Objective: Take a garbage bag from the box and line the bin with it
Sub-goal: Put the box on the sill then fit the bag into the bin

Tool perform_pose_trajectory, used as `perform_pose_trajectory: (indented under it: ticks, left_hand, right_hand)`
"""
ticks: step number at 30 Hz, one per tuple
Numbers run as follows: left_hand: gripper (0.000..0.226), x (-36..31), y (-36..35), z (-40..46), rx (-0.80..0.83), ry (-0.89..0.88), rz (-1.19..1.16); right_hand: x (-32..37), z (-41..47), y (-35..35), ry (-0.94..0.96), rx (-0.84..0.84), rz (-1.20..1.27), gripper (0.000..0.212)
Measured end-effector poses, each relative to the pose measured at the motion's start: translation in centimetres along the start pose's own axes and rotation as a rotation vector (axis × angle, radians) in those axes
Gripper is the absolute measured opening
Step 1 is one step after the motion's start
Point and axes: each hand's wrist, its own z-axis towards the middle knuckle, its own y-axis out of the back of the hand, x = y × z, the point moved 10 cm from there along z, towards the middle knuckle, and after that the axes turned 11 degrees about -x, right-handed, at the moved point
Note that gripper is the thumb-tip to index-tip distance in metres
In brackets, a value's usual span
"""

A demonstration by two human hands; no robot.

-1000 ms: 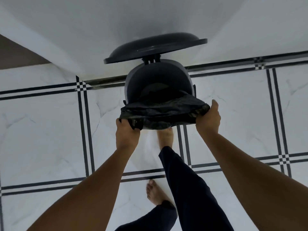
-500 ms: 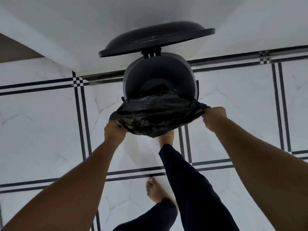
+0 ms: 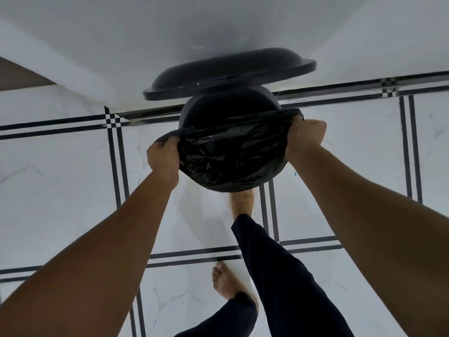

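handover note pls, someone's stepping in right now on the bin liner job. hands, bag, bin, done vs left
Left hand: shut on the garbage bag edge, left side of the bin.
Right hand: shut on the bag edge, right side.
Lid is up; a foot is at the base.
Done: bag stretched over the near rim.
Left: pull it over the far rim, let the lid down. Box not in view.

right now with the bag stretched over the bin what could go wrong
1. The garbage bag is pulled taut between the left hand and right hand; thin film like this could tear.
2. Only the near rim of the bin looks covered, so the far edge may slip off when released.
3. The lid seems held up by the foot at the base; easing off could drop it on the hands.
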Motion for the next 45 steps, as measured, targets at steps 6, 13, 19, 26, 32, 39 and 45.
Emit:
perform_pose_trajectory:
  ticks: [6, 13, 19, 26, 32, 39, 45]
  left_hand:
    - [0.019, -4.3, -1.8, 0.0, 0.015, -0.283, 0.096]
    - [0.019, -7.5, -6.0, 2.5, 0.233, -0.396, 0.230]
    - [0.031, -6.1, -8.1, 3.4, 0.313, -0.224, 0.148]
    - [0.035, -4.2, -8.2, 2.9, 0.381, -0.153, 0.078]
    - [0.030, -8.7, -3.6, -3.0, -0.213, -1.007, 0.443]
    - [0.019, -2.3, -12.2, -9.3, 0.320, -1.098, 0.755]
    - [0.075, 1.5, -16.6, -5.4, 0.352, -1.036, 1.343]
  right_hand:
    - [2.8, -1.0, -3.8, 0.449, 0.091, -0.397, 0.023]
    - [6.8, -4.1, -9.4, 0.895, 0.233, -0.638, 0.031]
    - [5.8, -2.0, -11.9, 0.863, 0.249, -0.804, 0.046]
    - [6.7, -1.6, -12.0, 0.861, 0.241, -0.737, 0.050]
    - [7.1, -7.8, -7.5, 1.348, -0.009, -0.634, 0.029]
    - [-1.5, -11.0, -11.1, 1.765, 0.317, -1.108, 0.037]
    - [-1.7, -6.6, -11.4, 1.797, 0.204, -1.516, 0.086]
